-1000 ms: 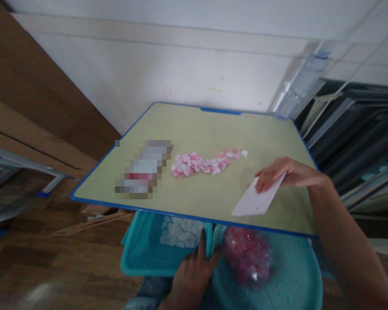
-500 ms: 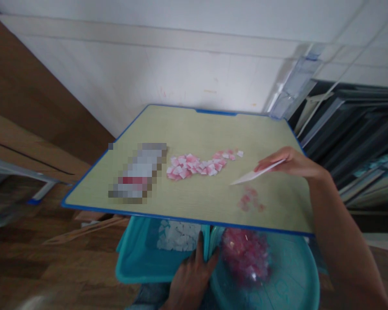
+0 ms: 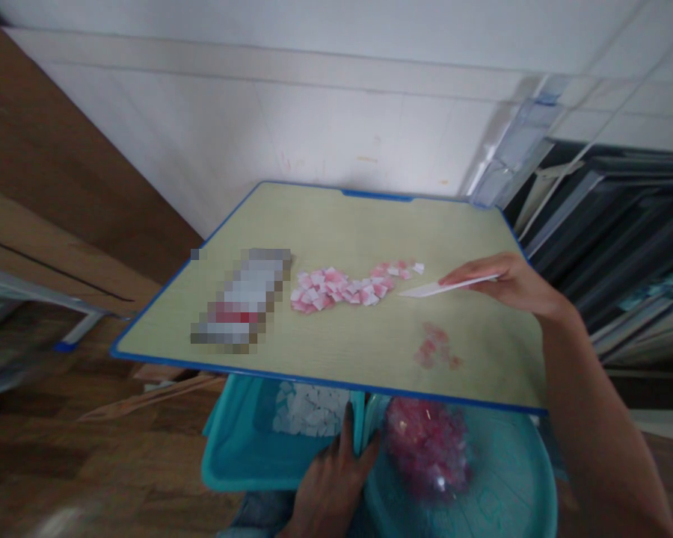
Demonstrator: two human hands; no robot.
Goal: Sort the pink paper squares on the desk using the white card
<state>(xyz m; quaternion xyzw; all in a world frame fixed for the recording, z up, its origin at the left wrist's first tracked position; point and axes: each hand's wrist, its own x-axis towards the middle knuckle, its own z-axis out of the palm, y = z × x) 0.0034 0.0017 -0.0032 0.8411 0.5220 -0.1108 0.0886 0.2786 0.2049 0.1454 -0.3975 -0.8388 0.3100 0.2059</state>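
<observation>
1. Right hand, knuckles up, fingers closed on a white card over the pale board
2. Left hand, fingers spread at the teal bin's rim; cannot tell if gripping

Pink bits — blurred; oblong object — pixelated

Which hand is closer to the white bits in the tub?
Left. The left hand is beside the white bits; the right hand is farther, above the table, holding a card.

Pale wall rose behind. Clear plastic piece stood near dark panels, right. Metal leg stood left on wooden floor.
</observation>
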